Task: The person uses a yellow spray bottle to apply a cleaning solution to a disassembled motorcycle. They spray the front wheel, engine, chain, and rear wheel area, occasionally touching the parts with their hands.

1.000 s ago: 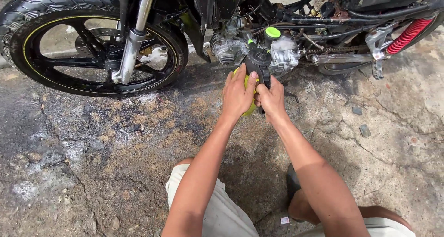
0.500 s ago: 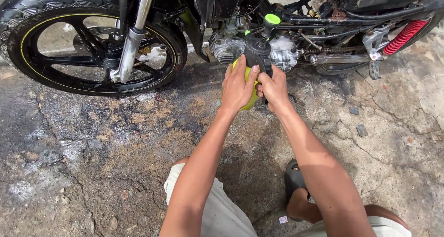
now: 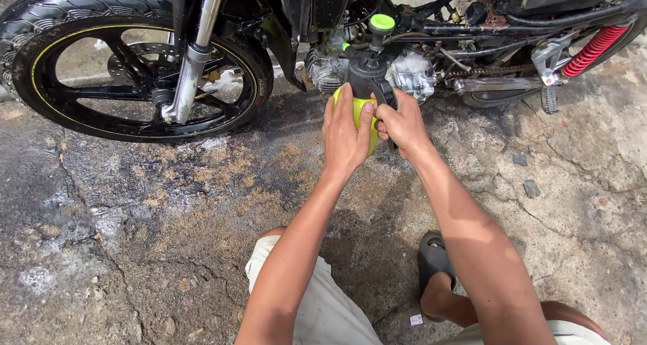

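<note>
Both of my hands close around a yellow-green plastic pump sprayer bottle with a black top (image 3: 364,82). My left hand (image 3: 345,133) wraps flat around the bottle's body, fingers pointing up. My right hand (image 3: 402,121) has its grip shut on the black handle just below the green plunger knob (image 3: 382,23). I hold the bottle upright just in front of the silver engine (image 3: 411,74) of a black motorcycle (image 3: 317,8) parked on cracked, damp concrete ground (image 3: 135,237). Its front wheel (image 3: 135,75) stands to my left, a red coil shock spring (image 3: 593,48) to my right.
</note>
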